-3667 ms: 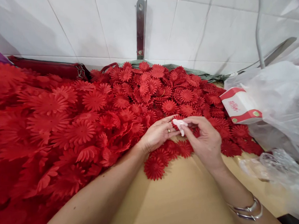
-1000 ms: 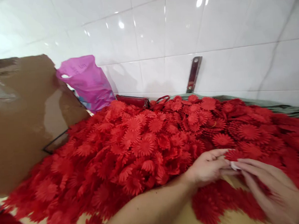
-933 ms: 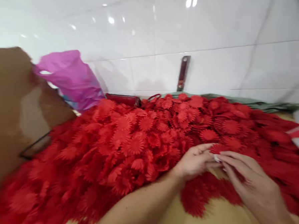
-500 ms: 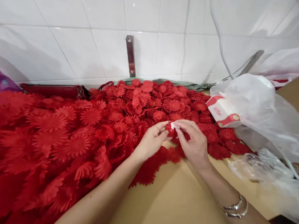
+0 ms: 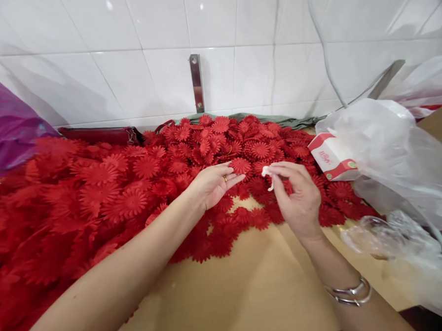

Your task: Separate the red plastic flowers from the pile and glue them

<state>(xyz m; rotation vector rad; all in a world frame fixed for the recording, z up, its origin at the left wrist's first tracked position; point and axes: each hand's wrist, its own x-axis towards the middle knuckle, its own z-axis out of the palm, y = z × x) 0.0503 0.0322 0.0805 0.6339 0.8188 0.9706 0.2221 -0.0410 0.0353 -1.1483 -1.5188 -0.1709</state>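
My left hand (image 5: 216, 185) is stretched out palm up, a ring on one finger, its fingers apart at the edge of the heap. At its fingertips is a red artificial flower (image 5: 240, 166); whether they touch it I cannot tell. Thumb and fingers of my right hand (image 5: 298, 193) pinch a small crumpled white scrap (image 5: 268, 173), which looks like tissue or cloth and has a thin end hanging down. Around and behind both hands spreads a big pile of red artificial flowers (image 5: 130, 202), round with toothed petals.
A red-and-white box (image 5: 331, 155) stands at the right against a translucent plastic bag (image 5: 375, 132). Clear crumpled plastic (image 5: 391, 235) lies in front of it. A dark red purse (image 5: 97, 135) and a purple bag (image 5: 11, 117) are at the left. White tiles (image 5: 161, 20) back the tan tabletop (image 5: 227, 293).
My hands have parted. The left has moved left and its fingers have straightened; the right has shifted right, carrying the white scrap. The view has turned slightly left.
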